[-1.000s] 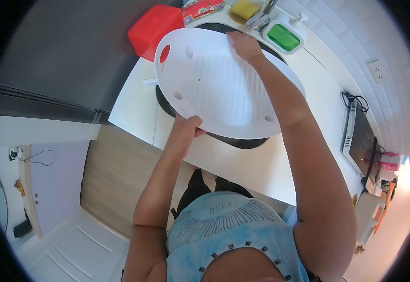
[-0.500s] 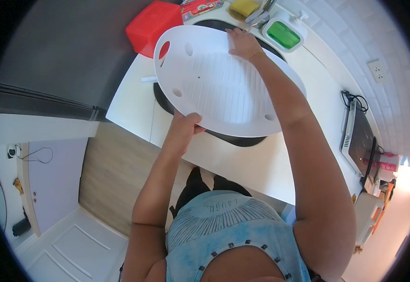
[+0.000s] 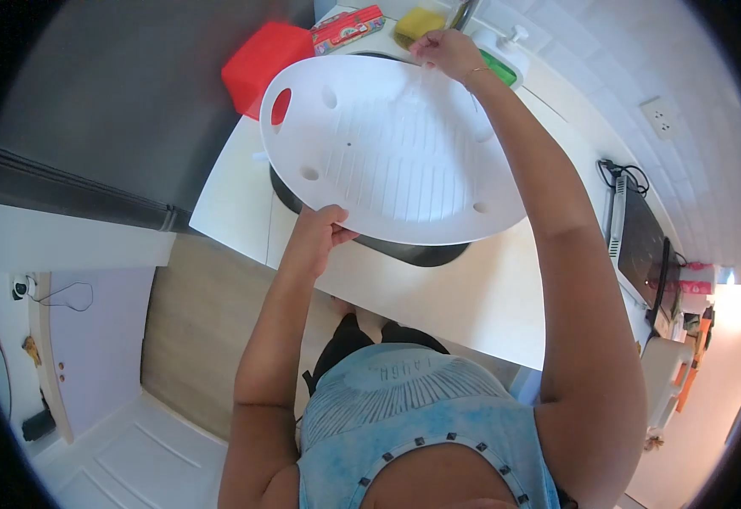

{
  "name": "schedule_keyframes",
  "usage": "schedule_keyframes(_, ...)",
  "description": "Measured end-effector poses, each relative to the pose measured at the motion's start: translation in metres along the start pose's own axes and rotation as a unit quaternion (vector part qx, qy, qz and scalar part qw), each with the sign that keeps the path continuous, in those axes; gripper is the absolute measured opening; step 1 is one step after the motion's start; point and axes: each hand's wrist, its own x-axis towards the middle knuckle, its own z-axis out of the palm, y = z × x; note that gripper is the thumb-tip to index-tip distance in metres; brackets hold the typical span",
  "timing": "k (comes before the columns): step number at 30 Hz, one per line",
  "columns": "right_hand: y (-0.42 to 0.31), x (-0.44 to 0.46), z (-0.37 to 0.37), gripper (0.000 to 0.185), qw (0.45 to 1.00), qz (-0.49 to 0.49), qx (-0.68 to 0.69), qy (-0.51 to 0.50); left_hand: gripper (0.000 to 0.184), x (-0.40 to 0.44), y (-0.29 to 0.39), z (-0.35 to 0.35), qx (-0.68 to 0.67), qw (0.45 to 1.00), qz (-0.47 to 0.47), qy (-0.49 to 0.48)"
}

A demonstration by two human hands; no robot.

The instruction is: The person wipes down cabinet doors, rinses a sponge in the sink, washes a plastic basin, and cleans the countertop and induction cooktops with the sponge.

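Observation:
A large white oval tub [image 3: 404,161] with ridges and a cut-out handle lies tilted over the dark sink [image 3: 438,254]. My left hand [image 3: 324,236] grips its near rim, thumb on top. Above the far rim is my right hand [image 3: 447,53], beside the faucet [image 3: 462,12], with its fingers bent under the spout. Whether they pinch anything is too small to tell. Water seems to run down onto the tub's inner face below them. A yellow sponge [image 3: 417,25] sits just left of my right hand.
A red container [image 3: 260,68] and a red patterned box [image 3: 348,30] stand at the back left of the white counter [image 3: 489,288]. Behind my right wrist is a dispenser with green liquid [image 3: 499,68]. A dark cooktop [image 3: 640,246] with a cable lies at the right.
My right hand has left the tub's inner face and moved up to the faucet. The tub has shifted slightly left, still held by my left hand. Water now seems to fall into it.

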Motion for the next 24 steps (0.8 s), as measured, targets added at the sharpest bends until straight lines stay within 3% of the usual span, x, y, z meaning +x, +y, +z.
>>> schedule_keyframes(1, 0.002, 0.003, -0.001, 0.019, 0.977, -0.101, -0.174, 0.076, 0.047, 0.001, 0.0, -0.001, -0.006, 1.0, 0.002, -0.006)
schedule_keyframes(2, 0.005, 0.007, -0.001, 0.022, 0.907, -0.196, -0.341, 0.148, 0.046, 0.002, 0.001, -0.001, -0.012, 1.0, 0.004, -0.011)
schedule_keyframes(6, 0.044, 0.042, 0.006, 0.026, 0.884, -0.141, -0.43, 0.118, 0.045, -0.005, 0.015, 0.006, -0.015, 1.0, 0.009, -0.007)
schedule_keyframes(8, 0.042, 0.03, 0.009, 0.029, 0.838, -0.084, -0.537, 0.053, 0.05, -0.008, 0.022, 0.006, -0.015, 1.0, -0.004, -0.026)
schedule_keyframes(12, 0.056, 0.028, 0.019, 0.029, 0.85, -0.086, -0.518, 0.052, 0.052, -0.011, 0.03, 0.004, 0.001, 0.999, -0.021, -0.041)
schedule_keyframes(14, 0.071, 0.034, 0.024, 0.023, 0.838, -0.191, -0.504, 0.092, 0.053, -0.013, 0.032, 0.003, 0.006, 0.998, -0.024, -0.052)
schedule_keyframes(18, 0.055, 0.012, 0.008, 0.022, 0.844, -0.178, -0.504, 0.041, 0.051, -0.018, 0.034, 0.003, 0.01, 0.998, -0.011, -0.059)
schedule_keyframes(20, 0.003, -0.049, -0.016, 0.024, 0.875, -0.048, -0.472, -0.098, 0.047, -0.023, 0.035, 0.004, 0.012, 0.997, -0.036, -0.063)
schedule_keyframes(24, -0.014, -0.129, -0.086, 0.03, 0.889, 0.004, -0.429, -0.159, 0.046, -0.038, 0.043, 0.005, 0.001, 0.995, -0.03, -0.098)
